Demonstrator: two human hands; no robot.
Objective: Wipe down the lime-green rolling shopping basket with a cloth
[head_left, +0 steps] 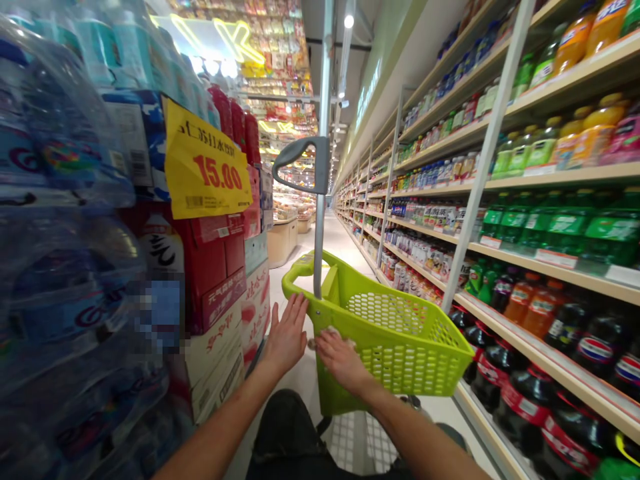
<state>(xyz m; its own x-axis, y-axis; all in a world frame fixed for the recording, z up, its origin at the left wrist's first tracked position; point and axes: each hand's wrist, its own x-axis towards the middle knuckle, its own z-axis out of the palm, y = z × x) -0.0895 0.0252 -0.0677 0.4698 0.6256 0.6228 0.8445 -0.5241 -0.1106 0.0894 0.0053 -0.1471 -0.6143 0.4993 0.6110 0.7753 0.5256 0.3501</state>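
Supermarket aisle: left hand (286, 337) splayed flat, right hand (341, 360) curled, grip unclear, on perforated plastic basket (405, 350).

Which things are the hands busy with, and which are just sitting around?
Busy with:
- green basket
- its grey pull handle
- left hand, flat against the basket's near end
- right hand, on the basket's near wall

Just sitting around:
- yellow price sign
- wrapped water bottle packs
- red cartons
- cola bottles on the shelves
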